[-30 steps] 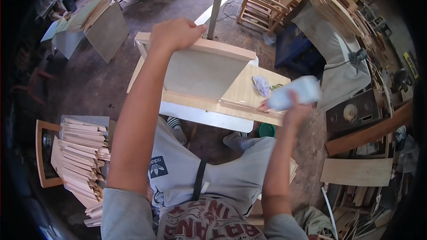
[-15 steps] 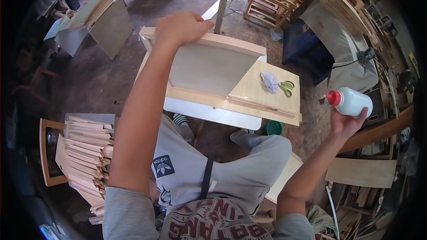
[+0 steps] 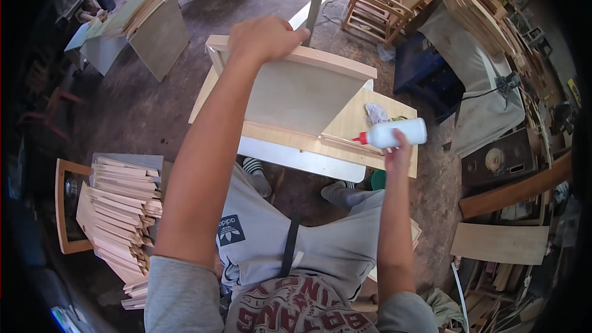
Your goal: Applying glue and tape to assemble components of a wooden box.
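My left hand (image 3: 264, 38) is closed over the top rail of a wooden frame (image 3: 342, 63), which stands on edge with a pale grey panel (image 3: 299, 98) in it. Beneath it lies a light plywood board (image 3: 348, 117), set on a white-topped bench (image 3: 296, 159). In my right hand (image 3: 399, 155) is a white squeeze bottle (image 3: 410, 132) with a red nozzle cap. The bottle is tipped sideways above the board's right part, its nozzle pointing left toward the frame's lower corner. Behind it are a crumpled whitish cloth (image 3: 375, 113) and green-handled scissors (image 3: 401, 118), mostly hidden.
A green bowl (image 3: 378, 179) sits on the floor by my foot. Stacked wood strips (image 3: 120, 203) fill the left side. Wooden chairs (image 3: 379, 9) stand at the far right, near a blue table (image 3: 425, 68). A grey metal post (image 3: 317, 0) rises behind the frame.
My right hand has swung the bottle left, from out at the right side to over the board, so it now covers most of the scissors. My left hand keeps its hold on the frame.
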{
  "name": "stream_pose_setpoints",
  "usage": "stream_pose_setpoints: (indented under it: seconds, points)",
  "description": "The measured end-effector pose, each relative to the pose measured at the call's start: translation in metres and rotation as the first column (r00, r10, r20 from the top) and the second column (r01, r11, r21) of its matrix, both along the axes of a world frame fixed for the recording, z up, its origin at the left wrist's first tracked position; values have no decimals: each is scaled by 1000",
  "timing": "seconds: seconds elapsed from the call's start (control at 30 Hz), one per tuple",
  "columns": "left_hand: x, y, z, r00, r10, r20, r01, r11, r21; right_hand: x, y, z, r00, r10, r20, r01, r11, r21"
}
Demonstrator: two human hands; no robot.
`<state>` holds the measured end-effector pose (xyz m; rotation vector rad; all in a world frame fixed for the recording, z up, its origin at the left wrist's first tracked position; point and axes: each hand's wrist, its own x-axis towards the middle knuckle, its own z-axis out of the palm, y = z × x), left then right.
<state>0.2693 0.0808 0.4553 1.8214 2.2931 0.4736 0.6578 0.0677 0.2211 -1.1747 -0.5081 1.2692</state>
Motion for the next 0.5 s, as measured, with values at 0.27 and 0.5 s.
stream_pose_setpoints:
  seconds: [0.27, 0.5]
  points:
    - [1, -1, 2, 1000, -4, 24, 4, 1000, -3, -56, 11, -46, 977, 136, 167, -136, 991, -12]
    - [-1, 5, -1, 1000, -4, -23, 3, 999, -52, -65, 24, -65, 978, 173, 114, -167, 984, -54]
